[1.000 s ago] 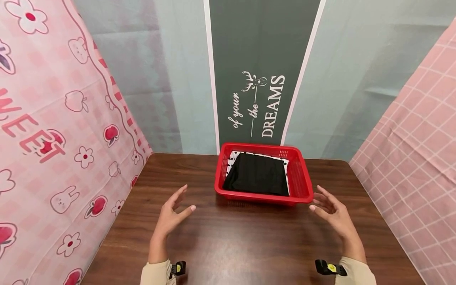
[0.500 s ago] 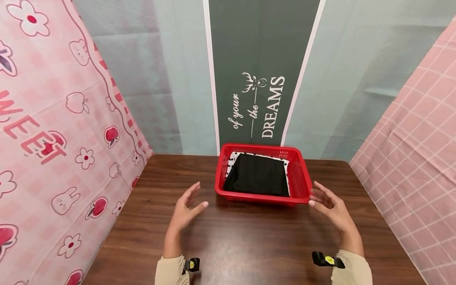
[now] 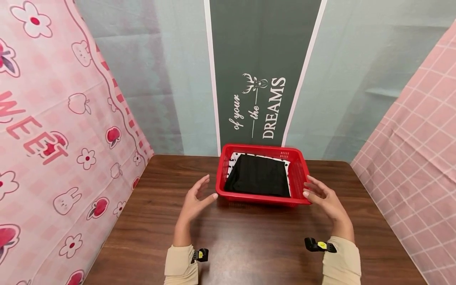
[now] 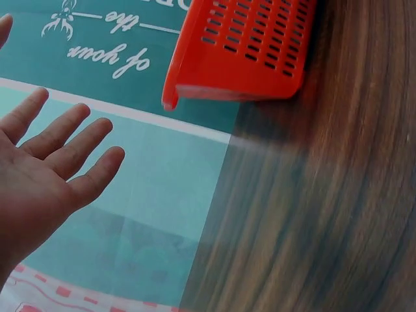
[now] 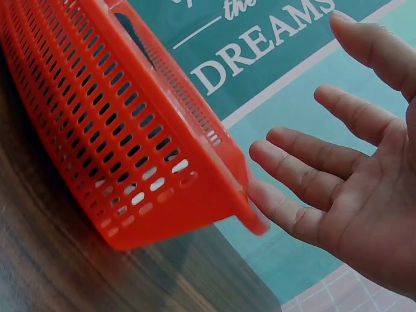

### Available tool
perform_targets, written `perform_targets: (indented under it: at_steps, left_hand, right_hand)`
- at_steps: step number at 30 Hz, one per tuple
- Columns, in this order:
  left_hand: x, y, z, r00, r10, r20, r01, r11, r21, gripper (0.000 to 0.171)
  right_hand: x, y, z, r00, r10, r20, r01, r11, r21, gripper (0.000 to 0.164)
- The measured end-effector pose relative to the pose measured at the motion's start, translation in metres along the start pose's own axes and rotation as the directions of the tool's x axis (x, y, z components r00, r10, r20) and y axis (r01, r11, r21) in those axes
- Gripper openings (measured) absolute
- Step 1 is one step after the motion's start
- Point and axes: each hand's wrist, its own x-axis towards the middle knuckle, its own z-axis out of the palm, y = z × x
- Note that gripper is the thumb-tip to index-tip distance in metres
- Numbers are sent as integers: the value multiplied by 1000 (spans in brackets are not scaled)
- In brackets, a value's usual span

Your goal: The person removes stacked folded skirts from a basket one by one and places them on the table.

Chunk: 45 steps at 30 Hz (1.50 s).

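Note:
A red plastic basket (image 3: 263, 198) with slotted walls stands at the back of the wooden table. Folded black cloth (image 3: 258, 176) lies inside it, over a white cloth with black spots (image 3: 233, 158). My left hand (image 3: 194, 202) hovers just left of the basket, fingers spread and apart from it, as the left wrist view also shows. At the basket's right end is my right hand (image 3: 324, 200), its fingers loosely extended. In the right wrist view its little finger (image 5: 279, 208) is at the rim; whether it touches, I cannot tell. Neither hand holds anything.
Brown wooden tabletop (image 3: 249, 241) stretches in front of the basket. Behind it hangs a grey-green curtain (image 3: 263, 59) with white lettering. Pink patterned cloth (image 3: 64, 158) hangs on the left, and pink checked cloth (image 3: 417, 166) on the right.
My left hand has moved right and forward, close to the basket's left end. My right hand has shifted slightly left to the basket's right rim. The basket has not visibly moved.

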Motion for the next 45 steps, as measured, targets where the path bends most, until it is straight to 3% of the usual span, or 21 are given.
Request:
perform_targets:
  at_steps: [7, 14, 21, 28, 33, 37, 45]
  left_hand:
    - [12, 1, 11, 998, 30, 62, -26, 998, -58, 62]
    - [28, 1, 17, 995, -2, 99, 5, 1000, -22, 62]
    - [55, -35, 29, 994, -41, 102, 41, 999, 4, 62]
    - [73, -38, 41, 990, -59, 130, 42, 991, 130, 61]
    - [86, -39, 44, 991, -54, 124, 38, 991, 125, 60]
    - [96, -39, 45, 991, -77, 113, 67, 993, 93, 58]
    - [112, -43, 56, 978, -156, 138, 141, 984, 111, 60]
  right_hand:
    - [19, -5, 0, 998, 52, 40, -54, 998, 42, 68]
    - [29, -4, -2, 991, 101, 84, -108, 991, 84, 71]
    - [43, 3, 1, 975, 204, 86, -212, 973, 90, 74]
    - [64, 2, 3, 960, 258, 112, -265, 962, 58, 78]
    - [78, 6, 5, 953, 273, 129, -284, 956, 71, 73]
    - [86, 12, 8, 943, 301, 144, -315, 946, 81, 73]
    - [99, 19, 11, 914, 349, 206, -355, 935, -12, 80]
